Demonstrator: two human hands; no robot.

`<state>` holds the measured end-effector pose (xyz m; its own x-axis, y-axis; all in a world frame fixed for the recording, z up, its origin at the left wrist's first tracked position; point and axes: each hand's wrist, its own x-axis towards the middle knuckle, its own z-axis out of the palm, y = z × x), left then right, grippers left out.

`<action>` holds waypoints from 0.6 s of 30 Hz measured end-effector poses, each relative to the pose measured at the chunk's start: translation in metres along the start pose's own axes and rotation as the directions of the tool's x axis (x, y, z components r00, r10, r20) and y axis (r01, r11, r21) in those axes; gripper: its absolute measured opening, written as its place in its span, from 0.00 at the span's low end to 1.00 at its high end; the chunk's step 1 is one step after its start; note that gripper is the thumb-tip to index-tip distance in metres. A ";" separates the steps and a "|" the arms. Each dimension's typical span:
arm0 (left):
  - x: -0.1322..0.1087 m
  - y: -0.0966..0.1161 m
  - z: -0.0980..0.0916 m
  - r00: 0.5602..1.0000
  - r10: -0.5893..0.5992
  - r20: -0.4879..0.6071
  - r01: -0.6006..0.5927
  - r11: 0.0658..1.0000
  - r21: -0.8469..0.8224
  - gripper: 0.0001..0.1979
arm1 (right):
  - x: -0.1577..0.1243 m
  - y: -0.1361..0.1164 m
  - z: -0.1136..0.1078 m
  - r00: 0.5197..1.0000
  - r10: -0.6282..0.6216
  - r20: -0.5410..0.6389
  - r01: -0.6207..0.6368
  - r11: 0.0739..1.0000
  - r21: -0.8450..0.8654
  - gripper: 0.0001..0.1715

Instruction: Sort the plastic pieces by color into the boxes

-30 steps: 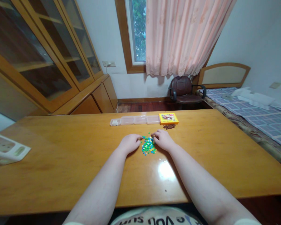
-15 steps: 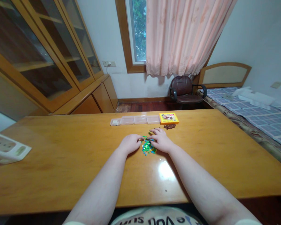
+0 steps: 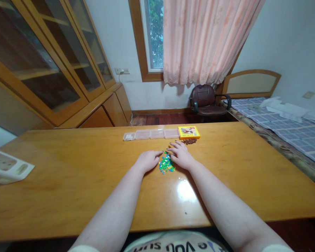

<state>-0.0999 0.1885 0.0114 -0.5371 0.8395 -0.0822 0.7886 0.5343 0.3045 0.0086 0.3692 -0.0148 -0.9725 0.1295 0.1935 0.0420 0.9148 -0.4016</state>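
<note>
Plastic trays (image 3: 156,134), yellow box (image 3: 189,132) beyond bright pieces (image 3: 166,164)

You wear the one camera on your head, so the view starts above your shirt (image 3: 175,238) and faces forward and down over the table (image 3: 76,196). Your fingers (image 3: 158,153) are near the middle, rather small, well apart from the camera. The view is wide: it takes in the cabinet (image 3: 57,66) at left, the bed (image 3: 280,120) at right and, farther ahead, the window (image 3: 156,38).
</note>
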 end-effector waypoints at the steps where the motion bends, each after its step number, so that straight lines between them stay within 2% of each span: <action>1: 0.000 -0.001 0.000 1.000 0.010 -0.014 -0.010 1.000 -0.004 0.23 | 0.000 0.000 0.000 1.000 -0.011 0.011 0.011 1.000 0.004 0.21; 5: -0.001 -0.001 -0.002 0.997 0.056 -0.045 -0.056 0.998 0.011 0.20 | -0.001 0.000 0.000 0.998 -0.004 0.059 0.004 1.000 0.000 0.19; 10: -0.002 0.002 -0.003 0.994 0.111 -0.008 -0.111 0.994 0.023 0.17 | 0.000 0.002 -0.001 0.999 0.028 0.019 -0.028 0.999 -0.016 0.16; 13: -0.002 0.002 -0.003 0.995 0.101 0.007 -0.101 0.995 0.020 0.17 | 0.000 0.003 -0.002 1.000 0.013 0.005 -0.013 1.000 -0.014 0.17; 18: -0.002 -0.004 -0.005 0.998 0.052 -0.029 -0.050 0.998 0.046 0.18 | -0.001 0.005 0.001 1.000 -0.012 0.019 0.012 1.000 -0.017 0.17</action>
<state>-0.1039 0.1844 0.0152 -0.5040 0.8628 -0.0389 0.8275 0.4953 0.2644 0.0093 0.3731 -0.0182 -0.9771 0.1115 0.1813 0.0341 0.9229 -0.3836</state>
